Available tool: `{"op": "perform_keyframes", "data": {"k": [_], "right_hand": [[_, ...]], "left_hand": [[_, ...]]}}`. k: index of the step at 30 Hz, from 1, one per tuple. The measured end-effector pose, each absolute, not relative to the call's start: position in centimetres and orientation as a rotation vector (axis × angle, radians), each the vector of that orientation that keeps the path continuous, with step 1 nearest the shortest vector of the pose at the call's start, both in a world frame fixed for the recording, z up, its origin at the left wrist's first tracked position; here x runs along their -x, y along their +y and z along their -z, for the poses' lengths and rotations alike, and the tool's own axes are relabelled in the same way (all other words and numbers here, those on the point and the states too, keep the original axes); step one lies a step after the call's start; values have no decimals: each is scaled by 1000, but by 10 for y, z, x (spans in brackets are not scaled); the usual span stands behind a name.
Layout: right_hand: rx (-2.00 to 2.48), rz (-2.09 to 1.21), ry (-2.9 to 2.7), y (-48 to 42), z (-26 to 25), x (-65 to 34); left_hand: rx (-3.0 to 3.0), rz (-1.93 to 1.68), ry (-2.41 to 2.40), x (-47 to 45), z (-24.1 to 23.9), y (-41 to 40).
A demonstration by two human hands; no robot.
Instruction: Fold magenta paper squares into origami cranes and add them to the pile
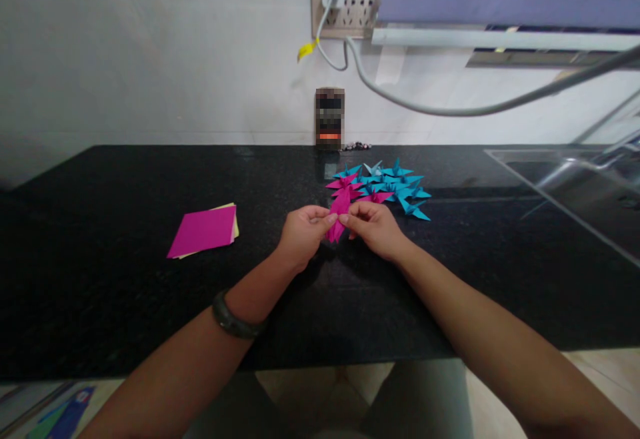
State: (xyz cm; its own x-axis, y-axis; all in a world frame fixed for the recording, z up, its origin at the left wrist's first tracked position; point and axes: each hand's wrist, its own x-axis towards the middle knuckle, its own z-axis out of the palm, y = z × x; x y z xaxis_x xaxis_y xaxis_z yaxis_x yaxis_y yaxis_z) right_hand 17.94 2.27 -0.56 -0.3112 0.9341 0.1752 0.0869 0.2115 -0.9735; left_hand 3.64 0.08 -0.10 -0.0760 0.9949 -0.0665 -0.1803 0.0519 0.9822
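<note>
Between my two hands is a folded pink origami paper (341, 203), a narrow pointed shape held just above the counter. My left hand (306, 231) pinches its left side between thumb and fingers. On the other side, my right hand (376, 227) grips it the same way, both thumbs on the near face. Right behind the hands sits a group of folded paper cranes (395, 184), mostly blue, with a few pink ones at the left and front. A stack of square paper (203, 231), pink on top with pale yellow beneath, lies off to the left.
The black countertop (125, 305) runs to a tiled wall. A phone-like device (330, 119) leans there beside a beaded string (357, 146). A power strip socket (345, 11) with a grey cable (430, 111) hangs above. A metal sink (575, 172) edges the right side.
</note>
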Motion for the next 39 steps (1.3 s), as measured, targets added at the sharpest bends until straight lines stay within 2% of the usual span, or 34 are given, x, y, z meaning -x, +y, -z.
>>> {"op": "perform_keyframes", "data": {"k": [6,17,23,26,29,33,39], "right_hand": [[1003,-1171,-1480,20,6,-176],[915,-1368,-1286,24,6,-179],[901,-1842,-1070,19,0,-179],[902,-1974,-992,14,-2,-175],[952,-1856,-1037,11,2,-170],[1038,-1305,-1149,16,12,-170],[948,-1028,-1643,16,12,-174]], "left_hand": [[-1012,-1240,1067,-36,2,-1],[-1176,-1084,1085,-36,3,-3],[-1441,-1108,1028,-33,-1,-4],[-1483,-1125,1012,-32,-2,-5],[-1430,-1130,1005,-33,1,-5],[-1320,-1140,1010,-35,4,-4],[-1209,-1209,1020,-37,3,-2]]}}
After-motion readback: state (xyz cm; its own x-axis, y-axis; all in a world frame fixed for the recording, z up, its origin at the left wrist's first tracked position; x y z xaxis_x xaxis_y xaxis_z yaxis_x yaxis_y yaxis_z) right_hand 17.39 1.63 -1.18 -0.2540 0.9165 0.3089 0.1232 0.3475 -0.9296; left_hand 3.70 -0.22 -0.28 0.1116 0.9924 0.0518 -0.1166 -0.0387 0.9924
